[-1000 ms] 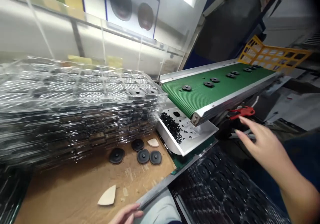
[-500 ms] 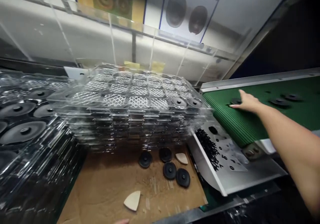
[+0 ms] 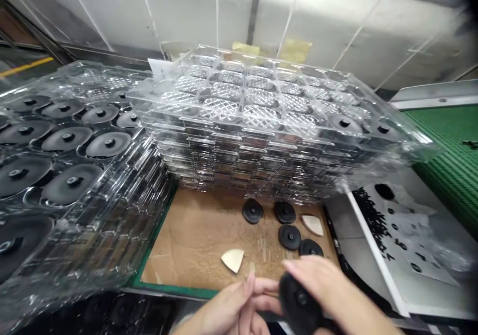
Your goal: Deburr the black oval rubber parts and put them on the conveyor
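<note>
Low in the head view, my right hand [image 3: 328, 295] is closed on a black round disc part [image 3: 298, 302], its fingers over the top of it. Beside it, my left hand [image 3: 235, 310] has its fingers stretched toward the same disc and touching its left edge. Both hands hover at the near edge of the brown cardboard sheet [image 3: 194, 235]. Several loose black discs [image 3: 289, 235] lie on the cardboard just beyond the hands, with two pale wedge-shaped pieces [image 3: 232, 259] among them.
A tall stack of clear plastic trays [image 3: 261, 126] stands behind the cardboard, two discs in its top tray. Trays filled with black discs [image 3: 63, 141] are stacked at the left. A green conveyor belt [image 3: 448, 156] and a white chute [image 3: 396, 235] with small black bits are at the right.
My right hand left the conveyor and came down in front of me with a black disc. My left hand rose to meet it. The view swung left and downward.
</note>
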Demonstrator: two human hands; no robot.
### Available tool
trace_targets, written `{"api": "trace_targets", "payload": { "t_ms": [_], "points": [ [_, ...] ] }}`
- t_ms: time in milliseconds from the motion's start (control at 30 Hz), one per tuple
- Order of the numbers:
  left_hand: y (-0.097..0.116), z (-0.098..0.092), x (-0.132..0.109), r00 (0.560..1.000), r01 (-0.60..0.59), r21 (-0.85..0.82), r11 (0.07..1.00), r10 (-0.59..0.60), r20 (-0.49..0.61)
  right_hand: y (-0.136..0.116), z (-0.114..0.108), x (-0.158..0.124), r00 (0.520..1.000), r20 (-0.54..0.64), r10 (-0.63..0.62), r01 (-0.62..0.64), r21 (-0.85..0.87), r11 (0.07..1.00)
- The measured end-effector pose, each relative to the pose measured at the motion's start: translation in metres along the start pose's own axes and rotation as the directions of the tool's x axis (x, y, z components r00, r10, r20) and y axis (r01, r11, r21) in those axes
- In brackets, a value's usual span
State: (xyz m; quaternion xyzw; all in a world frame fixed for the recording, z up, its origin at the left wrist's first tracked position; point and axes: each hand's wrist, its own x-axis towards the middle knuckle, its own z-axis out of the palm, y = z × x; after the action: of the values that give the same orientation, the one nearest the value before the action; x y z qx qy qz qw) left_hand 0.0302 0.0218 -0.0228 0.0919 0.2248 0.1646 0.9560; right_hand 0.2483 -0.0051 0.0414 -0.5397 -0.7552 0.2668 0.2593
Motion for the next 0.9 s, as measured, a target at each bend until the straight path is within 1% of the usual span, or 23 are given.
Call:
{"api": "trace_targets", "payload": {
  "t_ms": [33,67,100,133,200,267,300,333,367,400,433,467,500,533,567,633,667,767,833,900],
  "points": [
    [-0.005,-0.003,0.0,1.0,0.0,-0.006,1.0,0.0,0.005,-0.003,0.029,-0.004,0.996,0.061,-0.065,0.062,0.046,0.997],
    [-0.011,-0.007,-0.002,1.0,-0.011,-0.006,1.0,0.011,-0.005,-0.003,0.052,-0.008,0.989,0.101,-0.104,0.097,0.069,0.993],
    [-0.015,-0.01,-0.005,0.999,-0.029,-0.009,1.0,0.029,-0.029,-0.002,0.071,-0.011,0.984,0.132,-0.12,0.108,0.097,0.989],
    [-0.019,-0.014,-0.009,0.997,-0.044,-0.018,0.999,0.043,-0.068,0.002,0.084,-0.014,0.979,0.154,-0.133,0.115,0.118,0.986],
    [-0.024,-0.02,-0.02,0.99,-0.031,-0.053,0.998,0.023,-0.136,0.008,0.102,-0.018,0.966,0.194,-0.169,0.139,0.159,0.978],
    [-0.025,-0.027,-0.031,0.983,-0.011,-0.101,0.995,-0.007,-0.184,0.012,0.109,-0.019,0.939,0.25,-0.235,0.189,0.194,0.963],
    [-0.024,-0.029,-0.035,0.981,-0.012,-0.121,0.993,-0.011,-0.191,0.013,0.11,-0.018,0.931,0.261,-0.254,0.206,0.196,0.959],
    [-0.023,-0.032,-0.039,0.982,-0.026,-0.137,0.99,0.0,-0.186,0.012,0.109,-0.016,0.932,0.265,-0.247,0.203,0.183,0.962],
    [-0.021,-0.034,-0.042,0.983,-0.062,-0.153,0.986,0.034,-0.179,0.013,0.106,-0.012,0.945,0.252,-0.208,0.174,0.153,0.973],
    [-0.018,-0.035,-0.045,0.979,-0.125,-0.167,0.978,0.094,-0.182,0.013,0.104,-0.007,0.966,0.219,-0.139,0.118,0.107,0.987],
    [-0.016,-0.036,-0.048,0.966,-0.206,-0.18,0.962,0.171,-0.194,0.015,0.102,-0.001,0.985,0.166,-0.043,0.036,0.051,0.998],
    [-0.013,-0.037,-0.05,0.944,-0.292,-0.187,0.938,0.25,-0.217,0.018,0.103,0.005,0.993,0.107,0.055,-0.055,-0.004,0.998],
    [-0.011,-0.038,-0.052,0.913,-0.373,-0.19,0.908,0.322,-0.251,0.022,0.105,0.011,0.99,0.055,0.133,-0.13,-0.048,0.99],
    [-0.009,-0.038,-0.055,0.878,-0.441,-0.188,0.877,0.379,-0.292,0.026,0.111,0.017,0.982,0.011,0.187,-0.185,-0.08,0.979],
    [-0.008,-0.039,-0.057,0.845,-0.494,-0.181,0.85,0.421,-0.329,0.029,0.119,0.023,0.977,-0.022,0.213,-0.214,-0.099,0.972],
    [-0.006,-0.039,-0.061,0.795,-0.562,-0.172,0.809,0.47,-0.383,0.033,0.14,0.029,0.976,-0.039,0.213,-0.216,-0.108,0.97],
    [-0.006,-0.039,-0.063,0.778,-0.583,-0.175,0.794,0.482,-0.403,0.032,0.152,0.029,0.979,-0.041,0.199,-0.202,-0.103,0.974],
    [-0.004,-0.04,-0.065,0.747,-0.623,-0.187,0.76,0.507,-0.429,0.025,0.177,0.024,0.992,-0.037,0.124,-0.126,-0.064,0.99],
    [-0.003,-0.041,-0.065,0.736,-0.635,-0.18,0.751,0.518,-0.436,0.02,0.182,0.021,0.998,-0.023,0.066,-0.066,-0.032,0.997],
    [-0.002,-0.04,-0.064,0.732,-0.635,-0.16,0.756,0.522,-0.437,0.018,0.175,0.024,0.999,-0.02,0.041,-0.041,-0.016,0.999]
  ]
}}
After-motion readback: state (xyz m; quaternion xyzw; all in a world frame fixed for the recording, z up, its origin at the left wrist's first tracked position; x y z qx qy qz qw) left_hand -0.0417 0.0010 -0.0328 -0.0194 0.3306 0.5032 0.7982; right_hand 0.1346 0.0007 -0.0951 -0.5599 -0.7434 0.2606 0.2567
